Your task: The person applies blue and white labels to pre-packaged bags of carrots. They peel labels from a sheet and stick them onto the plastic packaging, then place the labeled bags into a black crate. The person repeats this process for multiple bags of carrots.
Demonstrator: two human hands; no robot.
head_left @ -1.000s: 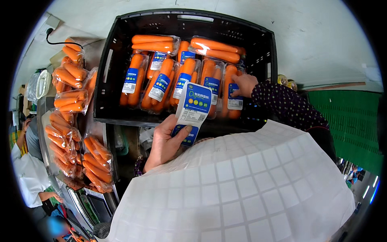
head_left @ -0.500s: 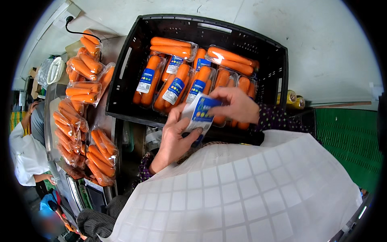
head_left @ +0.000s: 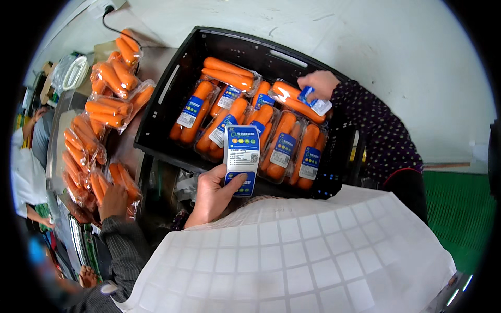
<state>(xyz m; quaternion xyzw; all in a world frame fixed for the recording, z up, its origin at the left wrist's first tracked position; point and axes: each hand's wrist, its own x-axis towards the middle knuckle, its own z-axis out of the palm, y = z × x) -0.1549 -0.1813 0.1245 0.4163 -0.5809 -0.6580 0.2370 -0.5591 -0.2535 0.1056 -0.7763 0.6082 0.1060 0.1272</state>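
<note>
My left hand (head_left: 211,197) grips a strip of blue-and-white labels (head_left: 242,151), thumb on its lower part, in front of the black crate (head_left: 235,44). At the crate's far right, my right hand (head_left: 319,85) pinches a single blue-and-white label (head_left: 319,106) against an upper pack of carrots (head_left: 292,99). Whether that label is stuck down I cannot tell. Below it lie labelled carrot packs (head_left: 282,143), several in a row. A sideways pack at the upper left (head_left: 229,73) shows no label.
Several clear bags of carrots (head_left: 107,112) lie on a metal table (head_left: 156,57) to the left. A co-worker's hand (head_left: 113,201) in a dark grey sleeve touches one bag. Another person in white (head_left: 31,175) stands farther left. Green slatted flooring (head_left: 454,208) is at the right.
My right hand has left the label strip and moved up and right to the unlabelled pack, carrying a label. Two lower-right packs now show labels. A co-worker's hand has come onto the left bags.
</note>
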